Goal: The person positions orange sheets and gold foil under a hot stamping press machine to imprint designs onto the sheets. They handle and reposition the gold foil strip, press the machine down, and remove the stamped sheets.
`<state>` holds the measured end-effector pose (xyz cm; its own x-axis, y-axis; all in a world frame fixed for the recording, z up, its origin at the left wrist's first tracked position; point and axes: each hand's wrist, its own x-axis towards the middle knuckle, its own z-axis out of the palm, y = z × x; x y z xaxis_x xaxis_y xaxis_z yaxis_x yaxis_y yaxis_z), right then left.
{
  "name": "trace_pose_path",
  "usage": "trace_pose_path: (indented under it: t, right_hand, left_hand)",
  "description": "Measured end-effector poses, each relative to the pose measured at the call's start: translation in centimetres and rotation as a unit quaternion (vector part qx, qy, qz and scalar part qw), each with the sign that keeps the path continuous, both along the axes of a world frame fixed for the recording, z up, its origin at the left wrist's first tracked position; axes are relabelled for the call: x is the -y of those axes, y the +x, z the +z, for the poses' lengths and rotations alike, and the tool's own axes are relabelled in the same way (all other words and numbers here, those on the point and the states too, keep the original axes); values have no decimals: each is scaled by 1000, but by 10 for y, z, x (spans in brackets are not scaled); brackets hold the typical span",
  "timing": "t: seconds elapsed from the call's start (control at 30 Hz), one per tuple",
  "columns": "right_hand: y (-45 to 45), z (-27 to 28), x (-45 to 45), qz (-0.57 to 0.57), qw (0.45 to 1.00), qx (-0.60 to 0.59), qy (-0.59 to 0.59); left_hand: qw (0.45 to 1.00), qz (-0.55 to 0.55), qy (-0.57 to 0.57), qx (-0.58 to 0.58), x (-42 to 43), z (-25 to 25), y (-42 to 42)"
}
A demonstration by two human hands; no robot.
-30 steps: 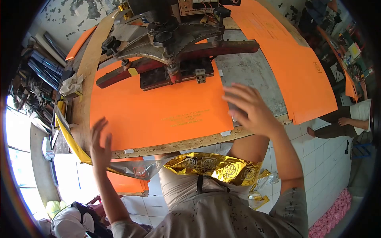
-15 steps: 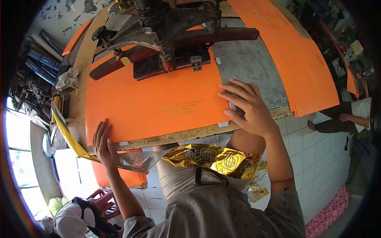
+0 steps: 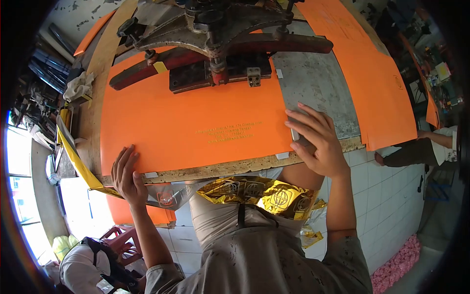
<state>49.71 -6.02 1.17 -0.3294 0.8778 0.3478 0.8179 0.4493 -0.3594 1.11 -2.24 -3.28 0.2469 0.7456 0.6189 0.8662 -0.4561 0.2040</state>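
Note:
A large orange sheet [image 3: 171,122] with gold printed text lies flat under a dark metal press [image 3: 215,73]. My left hand [image 3: 128,179] rests at the sheet's lower left corner, fingers spread a little, holding nothing. At the sheet's right edge, my right hand [image 3: 318,139] touches with its fingertips; its fingers are apart. Small white tabs [image 3: 282,156] sit along the front and right edges of the sheet. Gold foil [image 3: 264,195] hangs over my lap, below the table edge.
More orange sheets [image 3: 377,98] lie at the right of the grey metal plate [image 3: 318,78]. Yellow foil [image 3: 76,159] runs down at the left. A person [image 3: 88,267] is at the lower left, another person's legs [image 3: 411,153] at the right. Pink material [image 3: 396,264] lies on the floor.
My left hand has come down onto the sheet's corner, and my right hand has closed in on its right edge. The view has shifted slightly.

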Motion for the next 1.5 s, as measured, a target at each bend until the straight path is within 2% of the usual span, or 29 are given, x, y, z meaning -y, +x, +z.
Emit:
trace_pose_path:
  t: [0.3, 1.1, 1.3, 1.5]
  right_hand:
    - [-5, 3, -3, -5, 1000, 15, -17]
    - [-3, 10, -5, -16, 1000, -8, -21]
    - [-1, 10, -4, -20, 999, -4, -24]
    - [-3, 12, -8, -27, 999, -16, -42]
  left_hand:
    - [999, 35, 11, 12, -1, -5, 4]
    - [999, -2, 23, -27, 1, 4, 3]
    - [997, -15, 71, -8, 0, -8, 15]
    - [998, -23, 59, -1, -3, -6, 17]
